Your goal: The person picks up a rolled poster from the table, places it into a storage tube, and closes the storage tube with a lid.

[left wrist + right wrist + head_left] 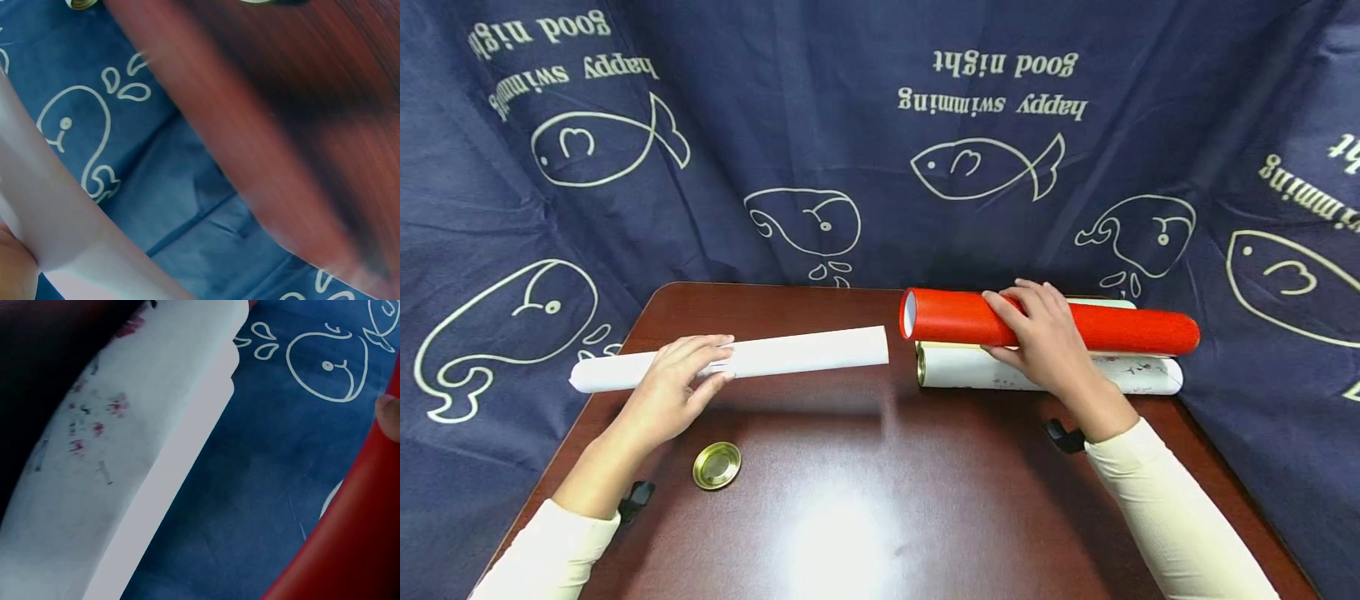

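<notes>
A rolled sheet of white paper [808,350] is held by my left hand [673,392], above the left part of the table. The same roll [75,219] crosses the lower left of the left wrist view. My right hand [1048,337] grips a red tube [1138,331], its open end facing left toward the roll with a gap between them. Below the red tube lies a white tube with a floral print [970,367]; the right wrist view shows its small pink blossoms too. On the table near my left hand sits a round gold lid [717,465].
Behind the red tube, the edge of a pale green tube [1108,303] shows, mostly hidden. The dark red wooden table [820,442] ends at a blue curtain [850,100] printed with fish and whales, which also hangs at both sides.
</notes>
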The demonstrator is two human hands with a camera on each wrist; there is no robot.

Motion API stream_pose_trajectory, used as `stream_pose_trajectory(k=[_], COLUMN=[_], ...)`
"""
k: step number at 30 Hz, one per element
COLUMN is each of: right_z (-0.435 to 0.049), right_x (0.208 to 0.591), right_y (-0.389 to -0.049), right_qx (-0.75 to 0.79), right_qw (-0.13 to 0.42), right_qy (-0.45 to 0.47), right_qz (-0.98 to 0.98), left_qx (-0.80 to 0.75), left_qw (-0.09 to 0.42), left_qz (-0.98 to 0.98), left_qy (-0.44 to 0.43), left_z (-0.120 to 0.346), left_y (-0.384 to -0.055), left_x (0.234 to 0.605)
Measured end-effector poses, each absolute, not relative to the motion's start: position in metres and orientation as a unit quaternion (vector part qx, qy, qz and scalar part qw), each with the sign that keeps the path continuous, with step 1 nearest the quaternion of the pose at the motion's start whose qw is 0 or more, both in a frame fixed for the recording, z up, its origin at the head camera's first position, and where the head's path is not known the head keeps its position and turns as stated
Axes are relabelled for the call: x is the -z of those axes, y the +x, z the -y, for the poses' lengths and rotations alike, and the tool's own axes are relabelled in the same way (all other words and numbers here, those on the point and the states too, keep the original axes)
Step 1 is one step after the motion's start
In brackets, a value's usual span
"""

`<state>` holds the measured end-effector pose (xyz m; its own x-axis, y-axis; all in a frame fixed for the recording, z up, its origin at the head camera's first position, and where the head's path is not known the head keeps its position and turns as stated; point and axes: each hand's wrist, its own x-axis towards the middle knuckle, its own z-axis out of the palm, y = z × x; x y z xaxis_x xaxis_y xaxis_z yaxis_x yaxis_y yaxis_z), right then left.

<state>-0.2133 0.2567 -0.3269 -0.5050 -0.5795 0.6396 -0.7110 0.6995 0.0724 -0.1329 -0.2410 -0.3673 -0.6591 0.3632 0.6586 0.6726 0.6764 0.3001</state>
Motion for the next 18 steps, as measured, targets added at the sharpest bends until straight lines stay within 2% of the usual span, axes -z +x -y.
stream_pose_trajectory(k=[10, 18], right_z=[-0.272, -0.277], right_x=[0.353, 0.373], right_y=[-0.164, -0.147], right_qx=[-0.074, -0.072], right_qw=[0.305, 0.284], right_qy=[0.350, 0.361], right_qz=[0.883, 0.885], left_qx=[0.277, 0.273], left_qw=[0.289, 0.267], left_qz=[0.861, 0.865], left_qy=[-0.314, -0.327], left_z=[0.229, 0.209], left_y=[-0.113, -0.112], left_x=[0.363, 0.372])
